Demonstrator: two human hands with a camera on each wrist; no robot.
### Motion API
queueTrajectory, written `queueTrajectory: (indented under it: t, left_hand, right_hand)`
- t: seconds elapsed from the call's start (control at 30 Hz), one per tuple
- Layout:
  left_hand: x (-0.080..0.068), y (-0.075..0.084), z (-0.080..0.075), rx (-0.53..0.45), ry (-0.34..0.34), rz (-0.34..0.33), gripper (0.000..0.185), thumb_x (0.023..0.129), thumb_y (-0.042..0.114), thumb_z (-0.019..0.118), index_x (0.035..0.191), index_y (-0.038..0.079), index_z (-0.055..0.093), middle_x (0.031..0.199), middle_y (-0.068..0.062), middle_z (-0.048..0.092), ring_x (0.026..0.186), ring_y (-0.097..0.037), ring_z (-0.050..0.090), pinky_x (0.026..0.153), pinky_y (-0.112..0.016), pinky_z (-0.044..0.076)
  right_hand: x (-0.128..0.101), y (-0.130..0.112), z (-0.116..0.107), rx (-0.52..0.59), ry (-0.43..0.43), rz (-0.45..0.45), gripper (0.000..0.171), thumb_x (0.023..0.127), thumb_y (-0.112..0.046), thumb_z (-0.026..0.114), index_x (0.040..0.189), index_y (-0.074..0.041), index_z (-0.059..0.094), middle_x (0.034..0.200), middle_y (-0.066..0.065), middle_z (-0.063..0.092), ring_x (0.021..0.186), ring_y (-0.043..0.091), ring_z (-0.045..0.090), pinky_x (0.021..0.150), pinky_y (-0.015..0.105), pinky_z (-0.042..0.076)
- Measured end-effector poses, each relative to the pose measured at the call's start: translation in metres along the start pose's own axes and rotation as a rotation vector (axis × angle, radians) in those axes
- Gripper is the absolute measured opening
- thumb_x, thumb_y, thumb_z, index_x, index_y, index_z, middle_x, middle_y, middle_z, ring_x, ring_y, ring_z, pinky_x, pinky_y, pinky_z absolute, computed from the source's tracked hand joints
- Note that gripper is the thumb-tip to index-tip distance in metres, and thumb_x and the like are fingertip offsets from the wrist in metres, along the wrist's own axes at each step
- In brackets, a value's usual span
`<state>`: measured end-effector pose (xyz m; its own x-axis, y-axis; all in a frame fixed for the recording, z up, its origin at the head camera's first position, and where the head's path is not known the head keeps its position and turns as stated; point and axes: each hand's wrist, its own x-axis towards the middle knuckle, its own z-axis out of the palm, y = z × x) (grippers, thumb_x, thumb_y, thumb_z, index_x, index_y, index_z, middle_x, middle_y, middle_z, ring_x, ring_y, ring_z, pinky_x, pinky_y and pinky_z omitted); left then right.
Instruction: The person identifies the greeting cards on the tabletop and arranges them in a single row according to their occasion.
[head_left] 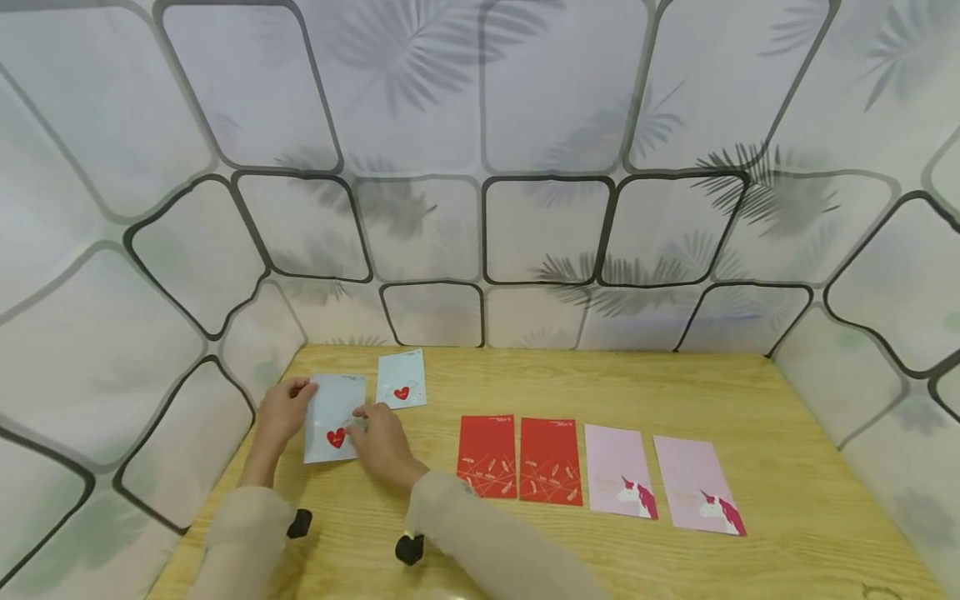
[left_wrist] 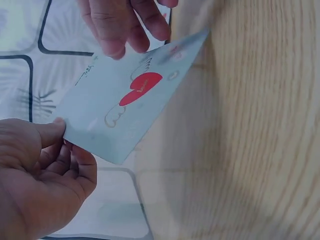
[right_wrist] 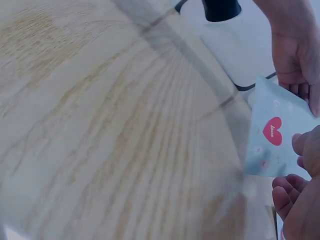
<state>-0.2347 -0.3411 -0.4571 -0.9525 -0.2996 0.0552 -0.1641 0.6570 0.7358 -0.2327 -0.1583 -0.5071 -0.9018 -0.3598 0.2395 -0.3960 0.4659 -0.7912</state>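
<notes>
At the left end of the wooden table (head_left: 787, 467), a pale blue envelope with a red heart (head_left: 334, 417) is held by its left edge in the left hand (head_left: 281, 412), thumb on top and fingers curled beneath, while its right edge is pinched by the fingertips of the right hand (head_left: 382, 443). Just beyond it a second blue heart envelope (head_left: 401, 379) is laid flat. Further right, two red envelopes (head_left: 519, 458) and two pink unicorn envelopes (head_left: 660, 482) are set in a row.
</notes>
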Motion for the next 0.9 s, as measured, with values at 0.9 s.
queueTrajectory:
  t: [0.9]
  left_hand:
    - [-0.036,0.054,0.005,-0.197,-0.073,0.112,0.028,0.108,0.014,0.057,0.125,-0.008,0.059,0.113,-0.021,0.063,0.091,-0.016,0.055,0.073,-0.020,0.049]
  right_hand:
    - [0.005,0.016,-0.075,0.209,0.085,-0.104,0.042,0.103,-0.017,0.067,0.143,-0.008,0.058,0.071,-0.006,0.057,0.058,0.003,0.045,0.057,0.019,0.040]
